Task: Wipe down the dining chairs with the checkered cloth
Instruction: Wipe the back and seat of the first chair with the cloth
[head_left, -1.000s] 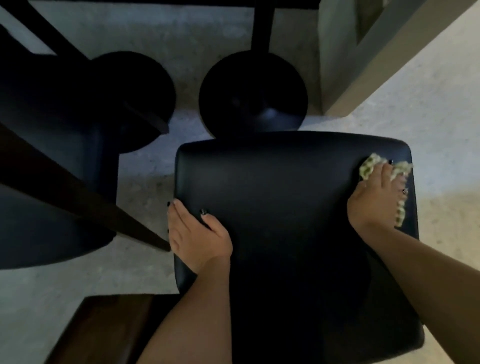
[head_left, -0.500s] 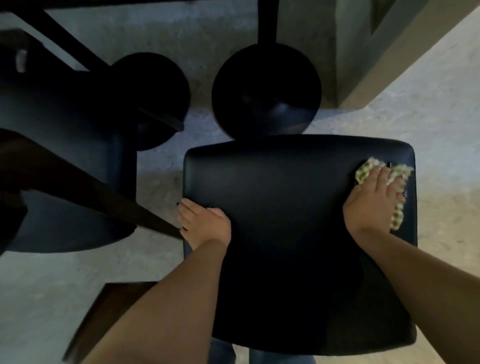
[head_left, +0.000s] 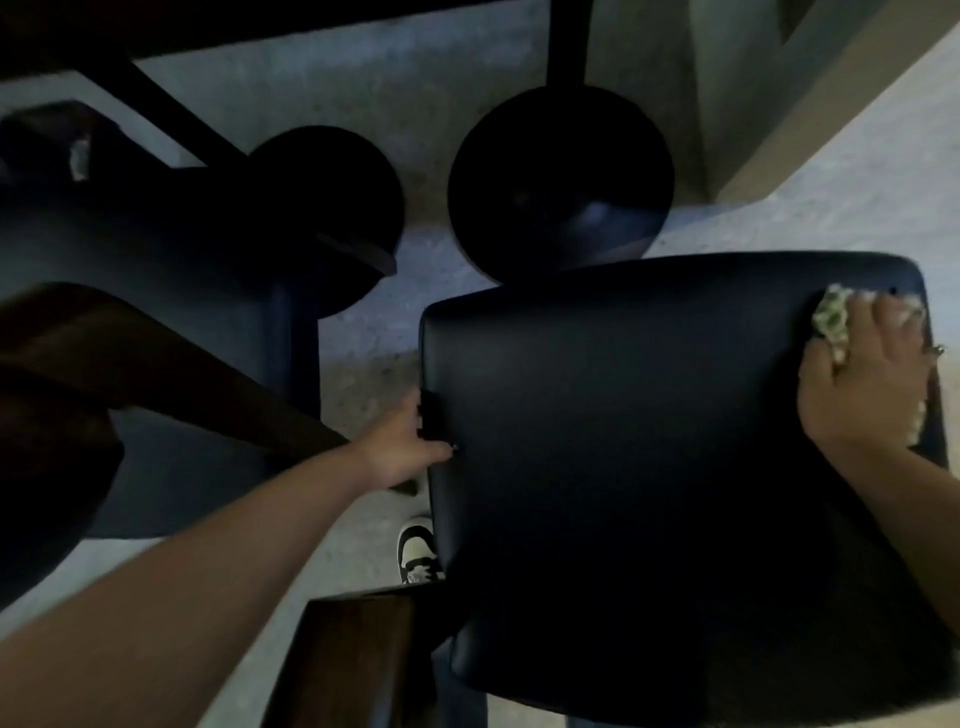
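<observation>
Dim concrete floor, left hand gripping chair seat edge, right hand flat atop checkered cloth.

Dim lighting. Speckled concrete floor; two round black pedestal bases at 12 o'clock; grey wall corner at 1 o'clock.

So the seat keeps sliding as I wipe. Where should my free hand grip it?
Grip the black chair seat at its left side edge, coming from the left: left hand is already there, opposite the right hand pressing the checkered cloth.
</observation>
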